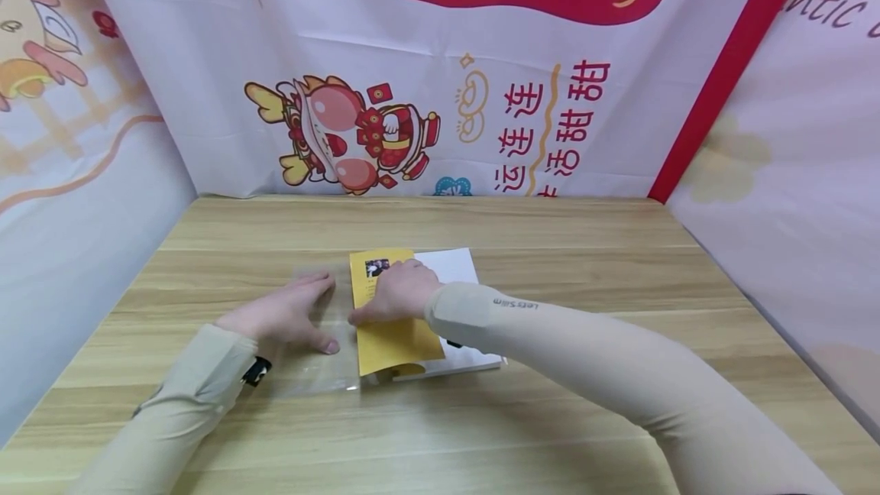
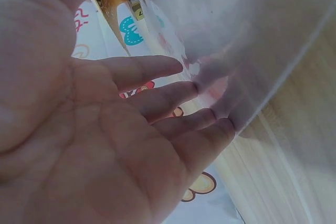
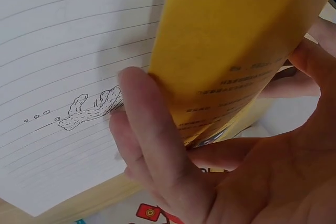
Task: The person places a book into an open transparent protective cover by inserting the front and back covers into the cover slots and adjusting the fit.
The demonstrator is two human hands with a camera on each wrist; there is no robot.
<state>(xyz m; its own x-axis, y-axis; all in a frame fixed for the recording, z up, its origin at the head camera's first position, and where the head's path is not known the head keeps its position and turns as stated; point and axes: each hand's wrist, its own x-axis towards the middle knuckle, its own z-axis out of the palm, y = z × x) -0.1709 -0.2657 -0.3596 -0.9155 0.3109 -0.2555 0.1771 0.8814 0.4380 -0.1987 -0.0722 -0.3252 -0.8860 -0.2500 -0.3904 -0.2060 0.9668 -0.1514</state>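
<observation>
A book lies on the table with its white page [image 1: 450,264] showing beneath a yellow cover flap [image 1: 399,344]. My right hand [image 1: 402,292] holds the flap, fingers along its edge. In the right wrist view the page [image 3: 58,66] is ruled and carries a small line drawing, with the yellow flap [image 3: 231,30] standing up between thumb and fingers. To the left, a clear plastic cover [image 1: 309,382] extends beside the book. My left hand [image 1: 289,317] is over it, fingers extended; the left wrist view has its fingertips touching the clear plastic [image 2: 252,56].
The wood-grain table [image 1: 550,434] carries the book near its middle. A printed cloth [image 1: 412,37] hangs behind the far edge, and more printed cloth [image 1: 791,197] covers the right side.
</observation>
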